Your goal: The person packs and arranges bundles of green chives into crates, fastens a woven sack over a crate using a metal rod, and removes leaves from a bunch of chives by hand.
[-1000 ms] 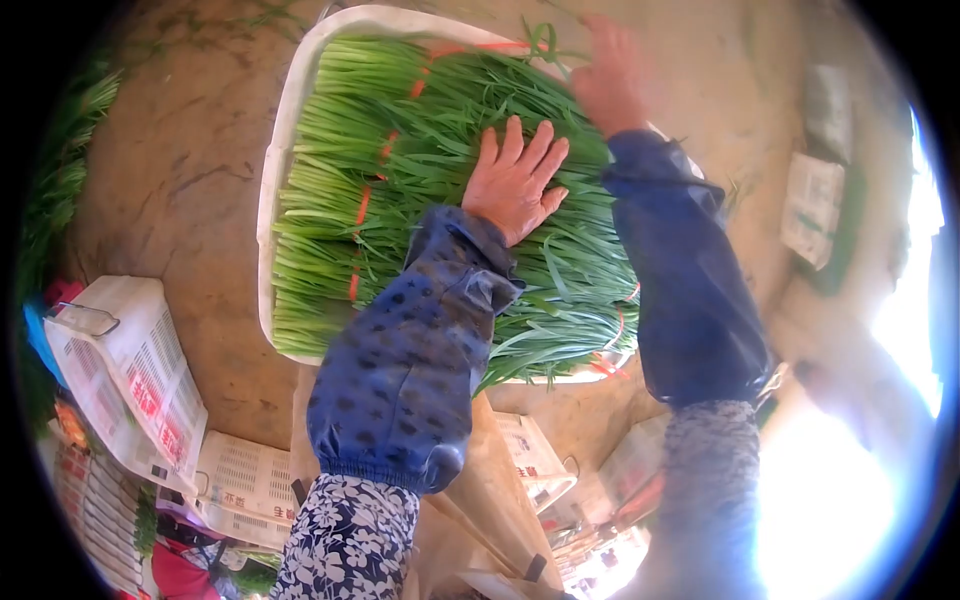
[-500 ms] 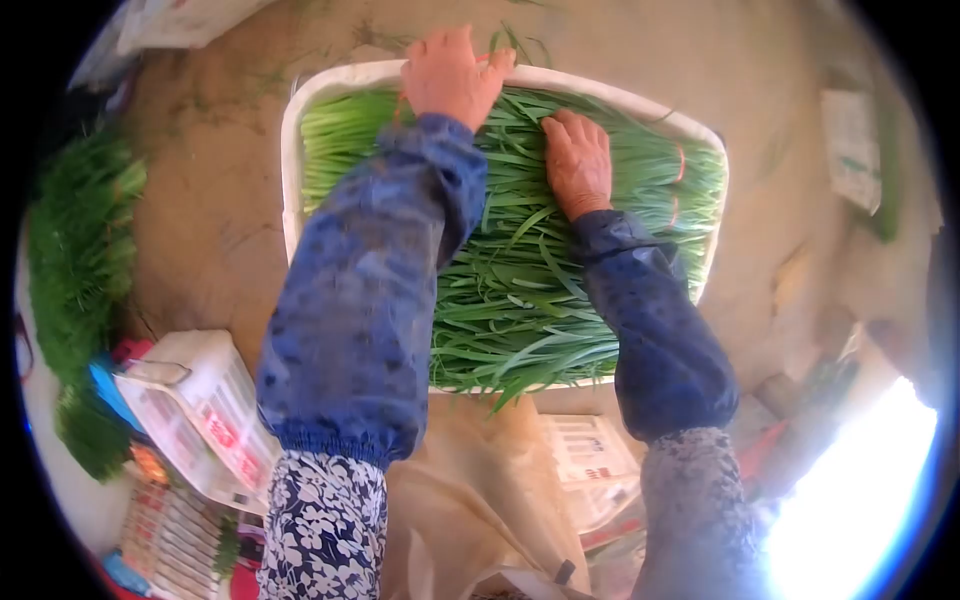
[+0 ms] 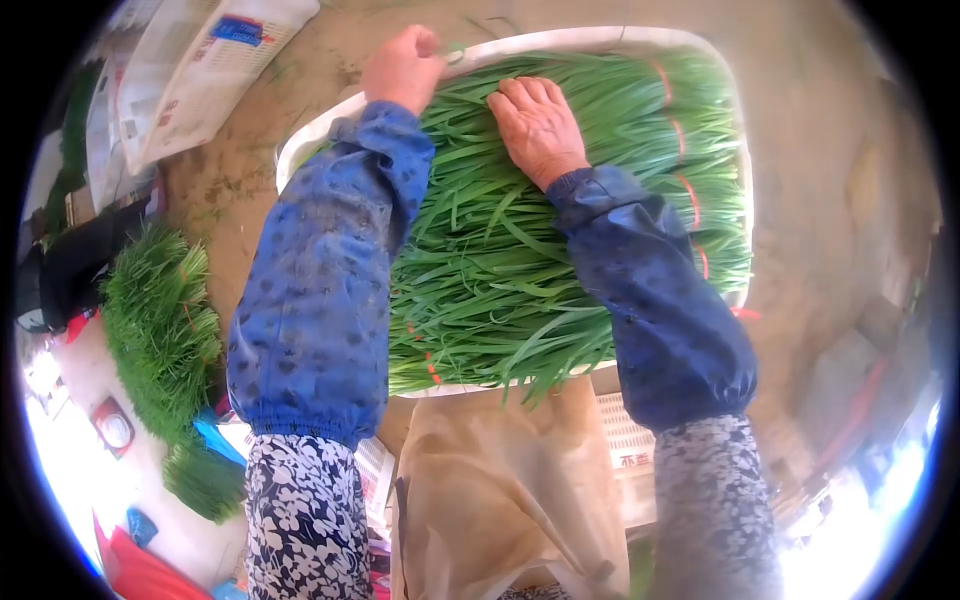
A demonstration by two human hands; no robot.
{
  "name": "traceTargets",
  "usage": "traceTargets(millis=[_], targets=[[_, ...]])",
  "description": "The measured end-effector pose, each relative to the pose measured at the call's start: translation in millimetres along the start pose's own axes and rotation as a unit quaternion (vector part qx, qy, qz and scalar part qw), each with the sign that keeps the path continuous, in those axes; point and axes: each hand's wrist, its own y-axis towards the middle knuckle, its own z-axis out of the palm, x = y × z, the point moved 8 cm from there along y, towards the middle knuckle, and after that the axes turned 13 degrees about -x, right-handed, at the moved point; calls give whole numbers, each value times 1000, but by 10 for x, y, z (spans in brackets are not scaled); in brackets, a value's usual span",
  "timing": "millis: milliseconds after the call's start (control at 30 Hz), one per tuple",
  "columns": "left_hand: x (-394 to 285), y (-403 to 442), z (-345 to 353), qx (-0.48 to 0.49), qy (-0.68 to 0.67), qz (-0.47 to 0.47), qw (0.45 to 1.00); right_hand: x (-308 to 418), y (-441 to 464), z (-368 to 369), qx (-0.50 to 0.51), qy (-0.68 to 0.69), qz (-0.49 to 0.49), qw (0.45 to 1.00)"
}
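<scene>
A white crate (image 3: 560,42) is packed with garlic chives (image 3: 500,255), laid flat in bundles tied with red bands (image 3: 690,195). My right hand (image 3: 537,127) lies on the upper leaves, palm down and fingers stretched out. At the crate's upper left rim is my left hand (image 3: 403,68), its fingers curled in and blurred. A thin green blade shows beside its fingertips; whether they hold it is unclear. Dark blue sleeve covers are on both forearms.
More bundled greens (image 3: 165,330) are heaped at the left, with a smaller bunch (image 3: 203,480) below. White plastic crates (image 3: 190,85) stand at the upper left. A tan apron (image 3: 510,480) covers my front, close to the crate's near edge. Scraps of leaf litter the brown floor (image 3: 240,170).
My left hand has shifted left along the rim, its fingers going from spread to curled. My right hand has moved a little up and left over the leaves. The camera view has turned.
</scene>
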Motion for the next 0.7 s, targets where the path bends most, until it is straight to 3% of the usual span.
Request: traceTargets(millis=[100,167,200,267,300,333,367,400,433,467,533,567,600,667,700], targets=[[-375,42,133,-42,-77,48,995,-9,-3,8,-5,0,2,1000],[-602,17,428,54,-145,-3,988,-28,-8,20,8,5,10,1000],[-688,-41,476,56,-146,-3,988,-17,-7,5,9,4,11,1000],[-823,-277,754,184,-98,-9,978,-59,-31,-30,23,13,39,999],[-860,-399,838,167,-136,74,974,-19,1,-79,-50,-16,10,999],[-764,-444,982,169,-139,71,973,-62,-42,-84,-46,-17,10,999],[-658,-447,1021,164,-284,-48,943,-118,-19,-139,-31,77,50,995],[-482,-504,1076,152,-415,-169,881,-139,-19,-180,-15,174,92,980],[-591,-485,952,82,-313,105,940,-132,-21,-349,-39,202,76,976],[-589,-531,1020,72,-205,176,960,-180,-66,-513,-64,207,77,973],[-820,-710,957,-48,-1,372,927,-307,-7,-709,-84,197,70,974],[-808,-718,964,-45,24,278,959,-355,97,-759,-91,170,80,978],[-835,-692,948,-44,26,273,961,-369,283,-842,-99,141,89,981],[-831,-632,979,44,-40,245,968,-418,386,-609,-86,151,78,982],[-904,-605,952,200,29,235,951,-415,339,-413,-67,128,-9,990]])
